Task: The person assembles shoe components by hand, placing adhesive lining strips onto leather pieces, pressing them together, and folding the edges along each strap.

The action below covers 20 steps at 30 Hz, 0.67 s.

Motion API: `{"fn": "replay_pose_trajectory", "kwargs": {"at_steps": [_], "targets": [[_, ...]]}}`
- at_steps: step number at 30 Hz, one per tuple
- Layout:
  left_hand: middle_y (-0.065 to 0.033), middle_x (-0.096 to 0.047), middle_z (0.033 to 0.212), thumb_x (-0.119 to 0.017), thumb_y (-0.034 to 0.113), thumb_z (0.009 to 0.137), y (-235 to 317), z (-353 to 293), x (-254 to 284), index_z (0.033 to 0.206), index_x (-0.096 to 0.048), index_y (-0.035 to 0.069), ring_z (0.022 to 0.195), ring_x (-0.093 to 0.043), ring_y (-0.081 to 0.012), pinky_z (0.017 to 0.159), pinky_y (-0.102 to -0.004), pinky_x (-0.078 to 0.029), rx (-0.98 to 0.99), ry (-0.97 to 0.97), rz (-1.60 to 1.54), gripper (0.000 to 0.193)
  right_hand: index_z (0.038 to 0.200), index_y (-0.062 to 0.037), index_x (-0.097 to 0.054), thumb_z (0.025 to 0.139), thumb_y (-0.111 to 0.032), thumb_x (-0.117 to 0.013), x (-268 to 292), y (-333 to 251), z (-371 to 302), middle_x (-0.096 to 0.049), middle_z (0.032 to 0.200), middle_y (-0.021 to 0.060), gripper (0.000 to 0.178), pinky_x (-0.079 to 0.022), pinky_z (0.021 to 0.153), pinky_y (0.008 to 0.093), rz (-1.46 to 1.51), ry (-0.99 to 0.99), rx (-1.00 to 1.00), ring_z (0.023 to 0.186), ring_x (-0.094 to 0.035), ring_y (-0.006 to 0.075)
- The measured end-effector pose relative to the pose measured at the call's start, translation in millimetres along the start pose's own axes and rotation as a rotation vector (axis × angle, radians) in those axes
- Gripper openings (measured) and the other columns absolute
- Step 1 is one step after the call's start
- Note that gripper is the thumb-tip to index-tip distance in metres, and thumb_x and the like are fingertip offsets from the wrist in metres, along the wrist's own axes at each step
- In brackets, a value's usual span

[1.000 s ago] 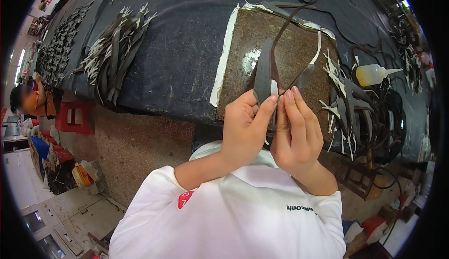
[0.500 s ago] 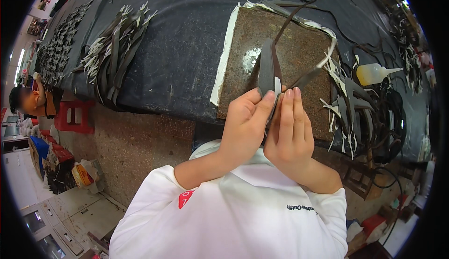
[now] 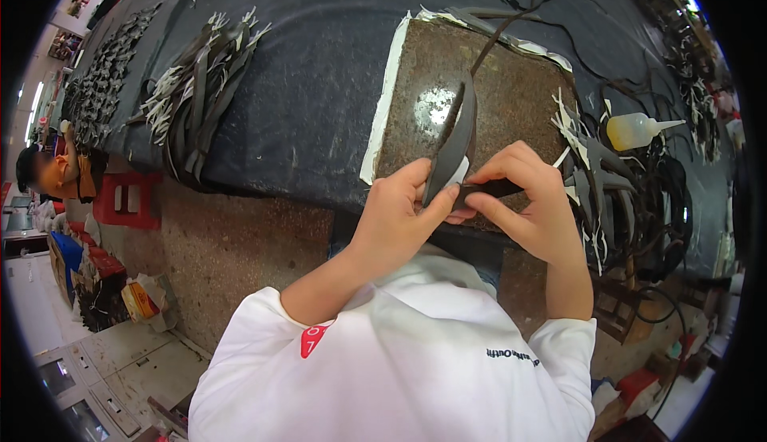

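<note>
My left hand is closed on a dark grey leather-like strip, thumb on top near its lower end. The strip's wide part points away from me over the brown slab, and a thin dark cord runs on from its far tip. A small white patch shows on the strip beside my fingers. My right hand pinches the dark end of the strip between thumb and bent fingers, touching close to my left fingertips. What exactly lies between the fingertips is partly hidden.
On the slab's right lie a heap of dark strips with white ends and a squeeze bottle of yellowish liquid. Another bundle of strips rests on the dark-covered table. A red stool and a person are far left.
My right hand has turned from straight fingers to a bent-finger pinch, with its wrist farther right. My left hand has shifted slightly left and down, tilting the strip.
</note>
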<state>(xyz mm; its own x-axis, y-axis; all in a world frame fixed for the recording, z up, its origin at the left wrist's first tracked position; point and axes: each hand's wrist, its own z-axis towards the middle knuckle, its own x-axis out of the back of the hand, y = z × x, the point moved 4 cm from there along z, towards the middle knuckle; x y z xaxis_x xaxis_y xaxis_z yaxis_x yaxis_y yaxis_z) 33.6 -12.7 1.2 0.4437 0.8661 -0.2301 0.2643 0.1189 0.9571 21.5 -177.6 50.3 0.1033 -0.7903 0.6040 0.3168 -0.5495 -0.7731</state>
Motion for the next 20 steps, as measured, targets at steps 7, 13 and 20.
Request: {"fn": "replay_pose_trajectory", "kwargs": {"at_steps": [7,13,20], "targets": [[-0.0120,-0.063,0.060,-0.059,0.017,0.095,7.1,1.5,7.8,0.080,-0.050,-0.001,0.053,-0.065,-0.0135,0.047,-0.0266,-0.050,-0.107,-0.030,0.502,0.025,0.078,0.0026,-0.064,0.084,-0.017,-0.071,-26.4,22.8,12.6,-0.060,0.058,0.0064,0.021,-0.045,0.053,0.0266,0.292,-0.438,-0.322,0.055,-0.058,0.0103],[-0.0061,-0.057,0.055,-0.061,0.021,0.094,6.5,8.3,27.9,0.081,-0.053,0.000,0.046,-0.053,-0.0093,0.043,-0.0255,-0.039,-0.108,-0.034,0.488,0.026,0.074,-0.0003,-0.066,0.087,-0.032,-0.067,-38.9,16.8,29.8,-0.058,0.058,0.0140,0.034,-0.045,0.052,0.0359,0.018,-0.417,0.003,0.049,-0.057,0.0221],[0.0029,-0.047,0.051,-0.061,0.028,0.095,1.6,13.5,55.5,0.081,-0.061,0.003,0.044,-0.045,-0.0041,0.040,-0.0218,-0.035,0.181,-0.071,0.297,0.028,0.075,-0.0071,-0.068,0.084,-0.034,-0.067,17.1,96.3,147.7,-0.062,0.073,0.0117,0.028,-0.048,0.068,0.0386,-0.525,0.339,0.123,0.074,-0.061,0.0250]]}}
